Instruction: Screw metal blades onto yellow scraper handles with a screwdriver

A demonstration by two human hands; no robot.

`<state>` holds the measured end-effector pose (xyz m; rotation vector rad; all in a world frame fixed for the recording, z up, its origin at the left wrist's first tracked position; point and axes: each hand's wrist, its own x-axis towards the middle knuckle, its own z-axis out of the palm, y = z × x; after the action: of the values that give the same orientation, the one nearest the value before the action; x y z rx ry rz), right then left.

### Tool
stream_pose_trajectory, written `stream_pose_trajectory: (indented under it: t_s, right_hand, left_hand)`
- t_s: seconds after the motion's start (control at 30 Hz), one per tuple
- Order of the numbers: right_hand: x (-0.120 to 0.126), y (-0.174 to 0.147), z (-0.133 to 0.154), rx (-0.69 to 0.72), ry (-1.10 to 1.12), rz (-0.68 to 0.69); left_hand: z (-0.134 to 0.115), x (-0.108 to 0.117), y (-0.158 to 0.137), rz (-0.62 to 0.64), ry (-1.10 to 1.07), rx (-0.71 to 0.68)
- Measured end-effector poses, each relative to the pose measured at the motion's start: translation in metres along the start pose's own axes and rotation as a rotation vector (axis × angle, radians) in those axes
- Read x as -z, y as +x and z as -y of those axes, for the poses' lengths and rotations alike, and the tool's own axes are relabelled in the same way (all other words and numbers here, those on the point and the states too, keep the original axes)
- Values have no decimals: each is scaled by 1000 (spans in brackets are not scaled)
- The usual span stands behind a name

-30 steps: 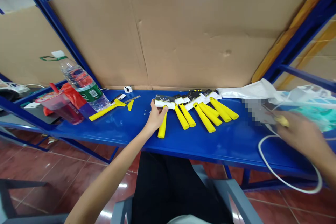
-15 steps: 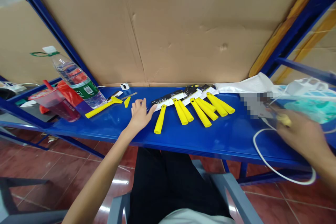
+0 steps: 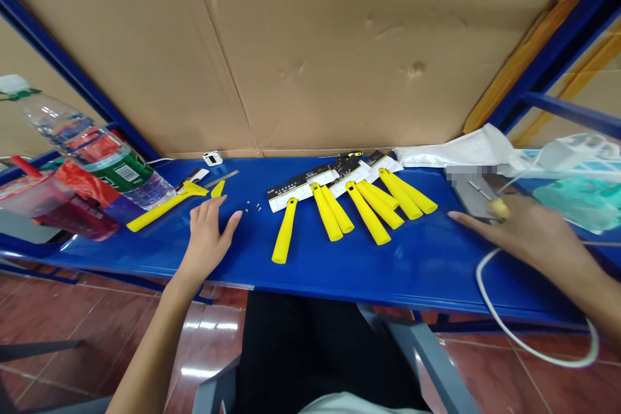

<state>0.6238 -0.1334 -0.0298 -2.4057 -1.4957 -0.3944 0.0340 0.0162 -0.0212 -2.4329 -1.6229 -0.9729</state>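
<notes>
My left hand (image 3: 209, 236) is over the blue table with thumb and fingers apart, holding nothing. Its fingertips are close to a small yellow plastic piece (image 3: 218, 189) and a yellow scraper (image 3: 167, 207). Several tiny screws or metal bits (image 3: 253, 207) lie just right of my left thumb. On the right, a screwdriver with a pale yellow handle (image 3: 497, 208) rests across a flat grey phone-like object (image 3: 473, 194). My right hand (image 3: 538, 233) is beside the handle, thumb stretched away from it; its other fingers are partly hidden.
Several yellow handles (image 3: 371, 213) lie mid-table on black-and-white packaging cards (image 3: 301, 185). A water bottle (image 3: 126, 165) and red drink cup (image 3: 72, 207) stand left. A white cable (image 3: 504, 330) loops over the front edge. White and green plastic packaging (image 3: 577, 197) lies right. Cardboard (image 3: 339, 45) backs the table.
My left hand has moved left from beside the cards, uncovering the tiny metal bits. My right thumb has spread away from the screwdriver, which now rests on the grey object. The view has shifted.
</notes>
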Motion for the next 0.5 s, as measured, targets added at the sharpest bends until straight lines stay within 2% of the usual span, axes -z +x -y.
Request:
stream_pose_trajectory:
  t_s: [0.07,0.2,0.33,0.4,0.5]
  right_hand:
    - [-1,2,2,-12,-25,32]
    - [14,-14,15,-150,39,82]
    - [33,-55,46,-237,114,55]
    - [38,-78,59,-236,195,66]
    - [40,-105,62,-262,305,99]
  left_hand:
    - [0,0,0,22,6,3]
    - [4,-1,0,22,32,15]
    - [7,-1,0,22,43,22]
    - [7,0,1,53,42,32]
    - [5,2,2,92,45,44]
